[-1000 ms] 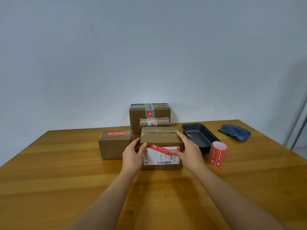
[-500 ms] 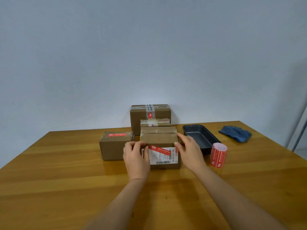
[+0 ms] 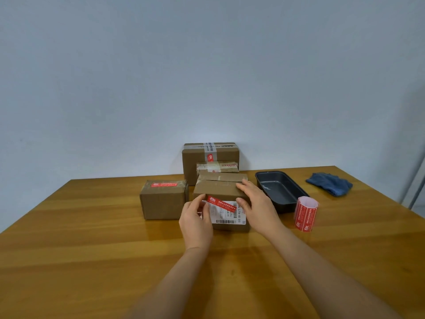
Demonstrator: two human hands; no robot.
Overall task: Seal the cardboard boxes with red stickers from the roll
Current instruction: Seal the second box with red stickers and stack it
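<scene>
A cardboard box (image 3: 218, 188) sits near the middle of the wooden tabletop (image 3: 92, 249), a little toward its far edge, its front face turned to the camera. On that face is a white shipping label (image 3: 226, 215) with a barcode along its bottom edge and another up its right side; beside the latter run the characters "L714-00 015", and the finer print is too small to read. A red sticker (image 3: 221, 203) lies slantwise across the label's top edge, white characters on it that cannot be made out.

The left hand (image 3: 195, 223) is at the box's front left, thumb and fingertips pressed on the left end of the red sticker, fingers lightly bent. The right hand (image 3: 257, 204) rests on the box's right side, fingers fairly straight over the top edge, thumb on the front face by the sticker's right end; it holds nothing.

The sticker roll (image 3: 305, 214) stands upright toward the tabletop's right edge, red with white writing, well apart from the box. Between them lies a dark baking tray (image 3: 296, 192). A blue cloth (image 3: 330, 185) is crumpled near the far right corner.

Just left of the box stands a second box (image 3: 163, 201), a red sticker on its top. Behind, at the far edge, a tall box (image 3: 190, 162) carries printed tape and a small red sticker, with a taped box (image 3: 217, 166) in front of it.
</scene>
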